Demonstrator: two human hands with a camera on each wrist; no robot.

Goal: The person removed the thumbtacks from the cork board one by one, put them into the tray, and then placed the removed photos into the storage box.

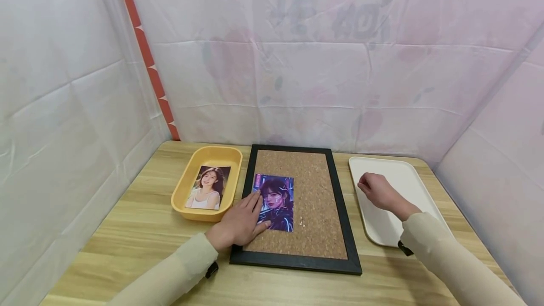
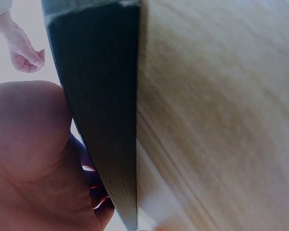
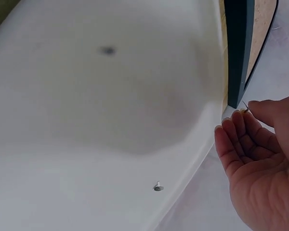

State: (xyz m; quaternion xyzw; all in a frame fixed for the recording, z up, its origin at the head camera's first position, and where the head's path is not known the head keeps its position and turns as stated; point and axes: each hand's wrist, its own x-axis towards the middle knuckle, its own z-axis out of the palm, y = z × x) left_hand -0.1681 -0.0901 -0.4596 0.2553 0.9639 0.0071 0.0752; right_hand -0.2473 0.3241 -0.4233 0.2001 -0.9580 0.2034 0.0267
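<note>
Head view bright; wrist views dimmer; white tray (image 3: 101,120) softly shadowed; left-wrist tabletop (image 2: 221,115) blurred.

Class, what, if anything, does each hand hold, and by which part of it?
The right hand pinches a small pin, apparently by its head end, since its thin shaft sticks out. The left hand rests on the printed picture, gripping nothing.

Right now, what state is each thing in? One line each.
Left hand: resting on purple picture, fingers extended
Right hand: pinching a pin
Pin: point sticking out
Purple picture: face up on cork board
Cork board: lying flat on table
Yellow tub: upright, portrait inside
Portrait: face up
White tray: upright, tack inside
Tack: loose
Wall cloth: hanging, creased
</note>
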